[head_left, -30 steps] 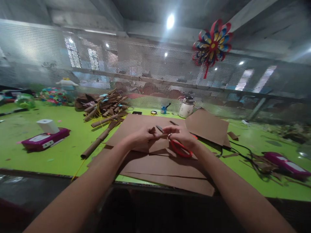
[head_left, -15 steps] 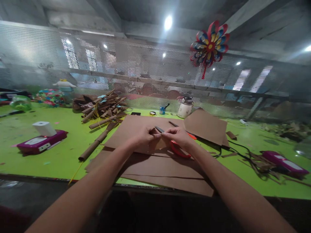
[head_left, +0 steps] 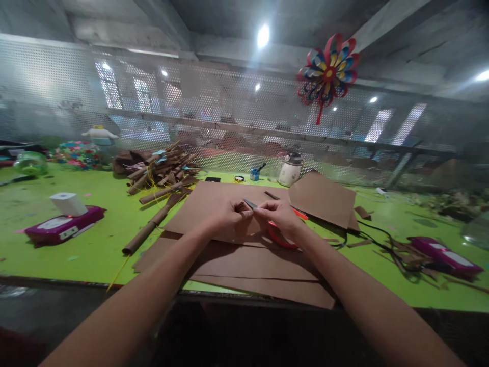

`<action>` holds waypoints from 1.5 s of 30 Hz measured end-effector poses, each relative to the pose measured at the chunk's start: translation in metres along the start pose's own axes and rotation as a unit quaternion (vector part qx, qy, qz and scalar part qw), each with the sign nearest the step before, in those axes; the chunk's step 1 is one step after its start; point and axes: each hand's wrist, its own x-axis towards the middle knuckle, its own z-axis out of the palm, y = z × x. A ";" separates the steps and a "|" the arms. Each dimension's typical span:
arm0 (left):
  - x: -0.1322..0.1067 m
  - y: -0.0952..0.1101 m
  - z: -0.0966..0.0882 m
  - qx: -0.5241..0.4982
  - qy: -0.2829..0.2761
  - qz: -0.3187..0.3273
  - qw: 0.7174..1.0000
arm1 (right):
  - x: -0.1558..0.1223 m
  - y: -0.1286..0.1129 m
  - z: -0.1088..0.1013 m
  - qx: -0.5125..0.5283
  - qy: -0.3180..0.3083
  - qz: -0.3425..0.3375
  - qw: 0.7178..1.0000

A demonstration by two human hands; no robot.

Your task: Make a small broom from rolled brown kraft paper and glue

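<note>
Close together over the brown paper sheets point(head_left: 229, 255), both my hands are pinched. My left hand point(head_left: 228, 216) grips a small piece of brown paper point(head_left: 240, 207), mostly hidden by the fingers. Scissors point(head_left: 281, 237) with red handles lie in my right hand point(head_left: 280, 213); their grey blade points past the fingertips toward the left hand. Thumb and forefinger of the right hand meet near the paper, but I cannot tell whether they also pinch it. Just beyond the right hand is an orange-handled tool point(head_left: 300, 213), partly covered.
Rolled brown paper pieces point(head_left: 168, 168) with yellow strings are piled back left. Purple boxes point(head_left: 63, 224) sit at both sides. Behind stand a white bottle point(head_left: 290, 169) and a small blue jar point(head_left: 254, 174). More brown paper point(head_left: 323, 199), cables and scraps lie right on the green table point(head_left: 91, 260).
Hands, paper piece and scissors look almost the same. The whole view has shifted very slightly.
</note>
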 end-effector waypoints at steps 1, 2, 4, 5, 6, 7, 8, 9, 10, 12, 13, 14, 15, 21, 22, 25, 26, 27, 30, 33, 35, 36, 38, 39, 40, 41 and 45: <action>0.000 0.001 -0.001 -0.009 -0.005 -0.001 1.000 | 0.000 -0.001 0.000 0.000 -0.001 0.004 1.000; -0.001 0.002 -0.001 -0.020 -0.013 -0.001 1.000 | -0.001 -0.002 0.000 -0.002 -0.002 0.008 1.000; -0.002 0.005 -0.003 -0.047 -0.029 -0.001 0.998 | -0.002 -0.003 0.000 -0.010 -0.004 0.011 1.000; -0.003 0.006 -0.003 -0.059 -0.037 -0.002 0.998 | -0.002 -0.004 -0.001 -0.013 -0.008 0.012 1.000; -0.003 0.007 -0.004 -0.070 -0.043 -0.003 0.997 | -0.002 -0.004 -0.002 -0.014 -0.014 0.014 1.000; -0.003 0.007 -0.004 -0.078 -0.046 -0.003 0.996 | -0.002 -0.004 -0.002 -0.014 -0.021 0.015 1.000; -0.004 0.007 -0.004 -0.084 -0.049 -0.003 0.995 | -0.001 -0.004 -0.003 -0.013 -0.027 0.015 0.999; -0.003 0.006 -0.004 -0.089 -0.051 -0.002 0.995 | -0.001 -0.003 -0.004 -0.011 -0.033 0.015 0.999; -0.003 0.006 -0.004 -0.092 -0.055 0.000 0.994 | -0.001 -0.003 -0.004 -0.010 -0.036 0.014 0.999; -0.003 0.005 -0.004 -0.094 -0.066 0.003 0.993 | 0.000 -0.003 -0.005 -0.001 -0.037 0.010 0.999; -0.003 0.006 -0.004 -0.094 -0.071 0.003 0.993 | 0.000 -0.003 -0.005 0.008 -0.040 0.011 0.999; -0.004 0.006 -0.005 -0.094 -0.076 0.003 0.993 | 0.001 -0.003 -0.006 0.017 -0.043 0.014 0.999; -0.005 0.006 -0.005 -0.093 -0.079 0.001 0.993 | 0.001 -0.003 -0.006 0.025 -0.047 0.018 0.998; -0.005 0.002 -0.016 -0.039 -0.083 -0.020 0.996 | 0.002 -0.001 -0.011 0.016 -0.058 0.037 0.997; -0.005 0.000 -0.018 -0.024 -0.081 -0.025 0.996 | 0.003 -0.001 -0.012 0.006 -0.054 0.032 0.998; -0.002 -0.006 -0.021 0.000 -0.080 -0.046 0.996 | 0.005 0.001 -0.015 -0.029 -0.042 0.020 0.999; -0.002 -0.007 -0.021 -0.001 -0.077 -0.052 0.996 | 0.005 0.001 -0.016 -0.039 -0.041 0.018 0.998; -0.002 -0.008 -0.021 -0.005 -0.073 -0.056 0.996 | 0.006 0.001 -0.016 -0.047 -0.041 0.017 0.998; -0.004 -0.007 -0.020 -0.021 -0.076 -0.063 0.995 | 0.006 0.001 -0.016 -0.071 -0.042 0.012 0.997; -0.005 -0.004 -0.020 -0.025 -0.078 -0.069 0.994 | 0.006 0.002 -0.016 -0.087 -0.034 0.004 0.996; -0.005 -0.003 -0.020 -0.025 -0.070 -0.064 0.995 | 0.007 0.002 -0.016 -0.083 -0.030 0.005 0.996; -0.005 -0.002 -0.020 -0.025 -0.069 -0.061 0.995 | 0.007 0.003 -0.016 -0.079 -0.030 0.008 0.996; -0.005 0.000 -0.020 -0.022 -0.070 -0.060 0.996 | 0.009 0.004 -0.017 -0.072 -0.025 0.016 0.997; -0.005 0.001 -0.020 -0.020 -0.071 -0.062 0.995 | 0.010 0.005 -0.017 -0.067 -0.022 0.023 0.997; -0.005 0.001 -0.021 -0.015 -0.074 -0.062 0.995 | 0.010 0.006 -0.018 -0.059 -0.019 0.031 0.998; -0.005 0.001 -0.021 -0.007 -0.078 -0.058 0.995 | 0.011 0.006 -0.018 -0.049 -0.016 0.037 0.998; -0.003 -0.003 -0.022 0.009 -0.105 -0.020 0.994 | 0.011 0.008 -0.017 -0.002 -0.025 0.051 0.998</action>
